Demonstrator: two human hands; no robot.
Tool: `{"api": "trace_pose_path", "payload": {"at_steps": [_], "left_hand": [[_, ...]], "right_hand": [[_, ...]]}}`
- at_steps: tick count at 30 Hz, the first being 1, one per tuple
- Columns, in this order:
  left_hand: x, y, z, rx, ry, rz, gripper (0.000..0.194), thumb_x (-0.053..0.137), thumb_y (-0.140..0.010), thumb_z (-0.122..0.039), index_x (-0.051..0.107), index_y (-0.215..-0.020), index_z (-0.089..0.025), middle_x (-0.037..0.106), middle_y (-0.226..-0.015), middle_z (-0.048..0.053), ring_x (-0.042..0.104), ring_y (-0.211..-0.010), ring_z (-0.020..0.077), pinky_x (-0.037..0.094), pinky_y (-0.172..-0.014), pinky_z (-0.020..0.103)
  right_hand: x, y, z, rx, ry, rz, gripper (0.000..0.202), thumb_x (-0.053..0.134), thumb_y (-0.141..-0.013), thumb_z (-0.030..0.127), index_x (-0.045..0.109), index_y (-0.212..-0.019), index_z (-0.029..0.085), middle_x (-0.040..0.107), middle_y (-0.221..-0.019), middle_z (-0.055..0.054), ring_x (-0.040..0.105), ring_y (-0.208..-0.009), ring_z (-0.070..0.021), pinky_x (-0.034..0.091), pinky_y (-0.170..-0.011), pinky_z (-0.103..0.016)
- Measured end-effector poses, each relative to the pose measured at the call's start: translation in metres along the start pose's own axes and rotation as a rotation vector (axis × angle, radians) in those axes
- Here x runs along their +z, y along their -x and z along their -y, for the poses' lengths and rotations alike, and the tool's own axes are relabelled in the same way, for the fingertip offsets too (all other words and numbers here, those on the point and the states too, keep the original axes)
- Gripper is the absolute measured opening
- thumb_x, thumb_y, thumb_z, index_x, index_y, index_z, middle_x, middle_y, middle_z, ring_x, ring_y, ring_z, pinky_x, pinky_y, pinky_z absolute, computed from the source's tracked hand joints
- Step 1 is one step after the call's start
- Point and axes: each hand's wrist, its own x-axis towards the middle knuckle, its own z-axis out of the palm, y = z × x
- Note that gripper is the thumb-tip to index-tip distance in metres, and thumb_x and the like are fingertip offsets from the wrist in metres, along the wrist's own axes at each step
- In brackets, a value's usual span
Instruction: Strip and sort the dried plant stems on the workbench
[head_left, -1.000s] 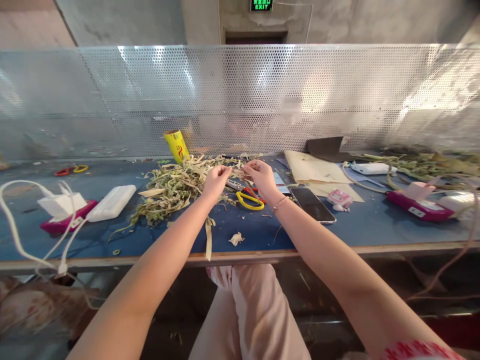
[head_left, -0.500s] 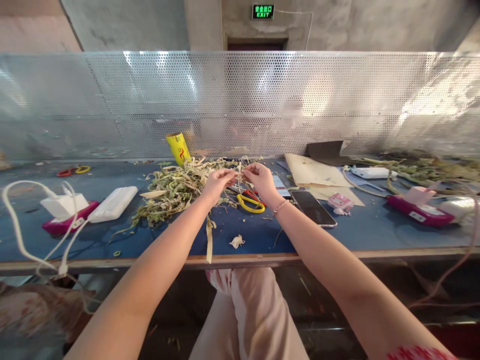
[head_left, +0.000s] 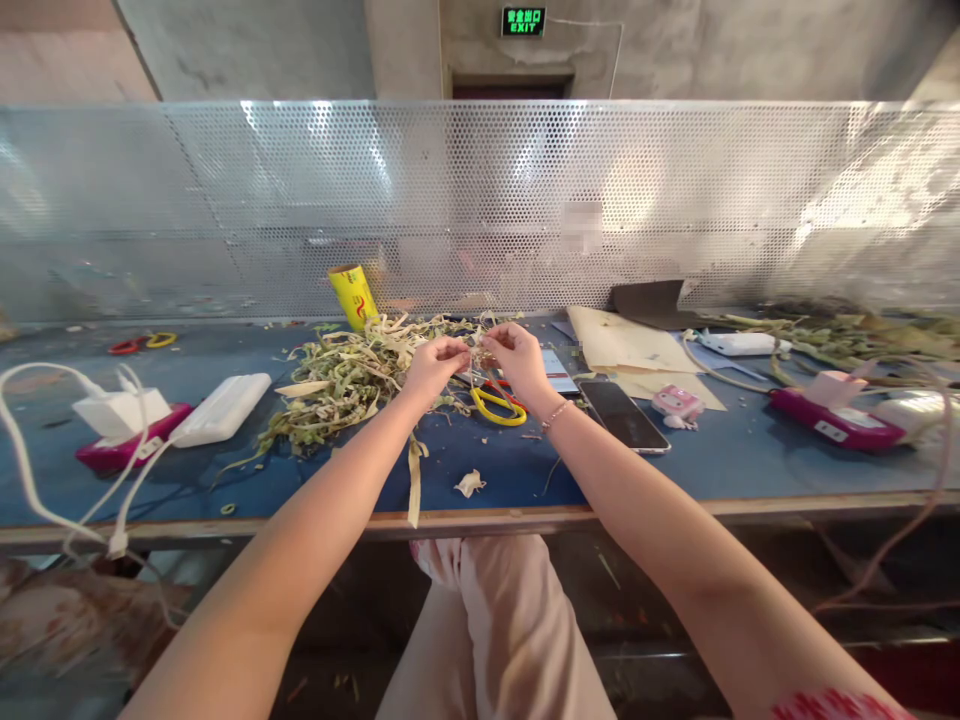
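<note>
My left hand (head_left: pixel 435 366) and my right hand (head_left: pixel 519 357) face each other above the bench, fingertips pinched close together. Between them stretches a small pale dried plant strip (head_left: pixel 477 350), which both hands seem to grip; its ends are hidden by the fingers. Just behind and left of my left hand lies a tangled heap of dried green and straw-coloured plant strips (head_left: pixel 337 385). Under my hands rest scissors with yellow and red handles (head_left: pixel 499 408), partly covered. A long pale strip (head_left: pixel 415 485) hangs at the bench's front edge, and a crumpled pale scrap (head_left: pixel 470 484) lies near it.
A yellow tube (head_left: pixel 352 297) leans behind the heap. Right of my hands lie a phone (head_left: pixel 624 415), a pink case (head_left: pixel 677 405) and brown paper (head_left: pixel 630 345). Magenta power strips (head_left: pixel 836 420), a white power bank (head_left: pixel 225 408) and cables occupy both sides. A perforated metal screen (head_left: pixel 480 210) stands behind.
The whole view has shifted very slightly. Both hands stay nearly in place, still pinched, with the pale strip between them sitting a little differently.
</note>
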Motion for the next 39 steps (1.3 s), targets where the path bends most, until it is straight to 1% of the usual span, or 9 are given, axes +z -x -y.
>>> {"api": "trace_pose_path", "payload": {"at_steps": [5, 9, 13, 17, 20, 24, 30, 34, 39], "left_hand": [[-0.0009, 0.0016, -0.0019, 0.308, -0.36, -0.08, 0.016, 0.066, -0.062, -0.024, 0.063, -0.076, -0.017, 0.059, -0.079, 0.003, 0.053, -0.067, 0.0105, 0.043, -0.059, 0.022], [0.0001, 0.0046, -0.0045, 0.411, -0.425, -0.024, 0.012, 0.059, -0.07, -0.025, 0.063, -0.078, -0.018, 0.057, -0.081, 0.003, 0.053, -0.07, 0.0107, 0.044, -0.06, 0.022], [-0.001, 0.0046, -0.0062, 0.383, -0.405, -0.039, 0.016, 0.056, -0.073, -0.032, 0.063, -0.075, -0.017, 0.059, -0.077, 0.002, 0.054, -0.071, 0.0119, 0.044, -0.062, 0.023], [-0.002, 0.0016, -0.0049, 0.281, -0.326, -0.052, 0.025, 0.053, -0.075, -0.039, 0.063, -0.073, -0.016, 0.061, -0.071, 0.002, 0.054, -0.067, 0.012, 0.042, -0.063, 0.024], [-0.0018, -0.0014, -0.0003, 0.209, -0.221, -0.068, 0.027, 0.055, -0.073, -0.041, 0.062, -0.072, -0.015, 0.061, -0.069, 0.002, 0.052, -0.064, 0.0114, 0.041, -0.06, 0.023], [-0.0006, -0.0026, 0.003, 0.132, -0.093, -0.105, 0.028, 0.061, -0.067, -0.042, 0.058, -0.067, -0.015, 0.052, -0.058, -0.002, 0.045, -0.053, 0.008, 0.036, -0.052, 0.021], [0.004, 0.0007, -0.0037, 0.055, 0.061, -0.12, 0.03, 0.066, -0.062, -0.041, 0.053, -0.065, -0.015, 0.047, -0.054, -0.004, 0.041, -0.048, 0.0054, 0.033, -0.049, 0.02], [0.0053, 0.0007, -0.0056, 0.044, 0.113, -0.143, 0.028, 0.067, -0.062, -0.038, 0.05, -0.064, -0.016, 0.045, -0.052, -0.005, 0.039, -0.045, 0.0043, 0.031, -0.046, 0.019], [0.0026, -0.0006, -0.0021, 0.145, 0.034, -0.139, 0.026, 0.067, -0.064, -0.035, 0.049, -0.065, -0.016, 0.044, -0.05, -0.006, 0.038, -0.043, 0.0045, 0.029, -0.043, 0.019]], "right_hand": [[-0.0005, -0.0009, -0.003, -0.054, 0.093, 0.001, 0.012, 0.058, -0.064, 0.028, 0.053, -0.067, 0.019, 0.054, -0.064, 0.002, 0.05, -0.058, -0.0089, 0.047, -0.055, -0.024], [-0.0008, -0.0011, -0.0049, -0.092, 0.154, 0.013, 0.011, 0.057, -0.066, 0.029, 0.054, -0.068, 0.018, 0.057, -0.065, 0.001, 0.053, -0.061, -0.0103, 0.047, -0.058, -0.025], [-0.0016, -0.0019, -0.0071, -0.149, 0.187, 0.016, 0.01, 0.056, -0.068, 0.028, 0.059, -0.07, 0.019, 0.061, -0.068, 0.0, 0.056, -0.065, -0.0122, 0.047, -0.063, -0.028], [-0.0028, -0.0023, -0.0062, -0.233, 0.267, 0.01, 0.012, 0.056, -0.07, 0.026, 0.066, -0.074, 0.019, 0.065, -0.076, -0.002, 0.058, -0.072, -0.0137, 0.047, -0.072, -0.03], [-0.003, -0.0017, -0.0046, -0.288, 0.31, 0.03, 0.016, 0.055, -0.072, 0.026, 0.068, -0.078, 0.02, 0.067, -0.083, -0.004, 0.059, -0.075, -0.0143, 0.046, -0.072, -0.03], [-0.0013, 0.0003, -0.0035, -0.334, 0.351, 0.07, 0.018, 0.053, -0.074, 0.024, 0.068, -0.081, 0.02, 0.066, -0.085, -0.004, 0.059, -0.077, -0.0145, 0.046, -0.07, -0.028], [0.0028, 0.0032, -0.0051, -0.363, 0.363, 0.102, 0.017, 0.05, -0.075, 0.024, 0.06, -0.087, 0.019, 0.064, -0.082, -0.004, 0.057, -0.073, -0.0129, 0.045, -0.066, -0.027], [0.0039, 0.0039, -0.007, -0.354, 0.342, 0.089, 0.019, 0.052, -0.073, 0.025, 0.051, -0.091, 0.019, 0.06, -0.075, -0.001, 0.055, -0.067, -0.011, 0.044, -0.064, -0.026], [0.0041, 0.0053, -0.0065, -0.338, 0.345, 0.135, 0.02, 0.054, -0.072, 0.029, 0.045, -0.088, 0.02, 0.058, -0.072, 0.001, 0.054, -0.065, -0.0108, 0.043, -0.065, -0.027]]}}
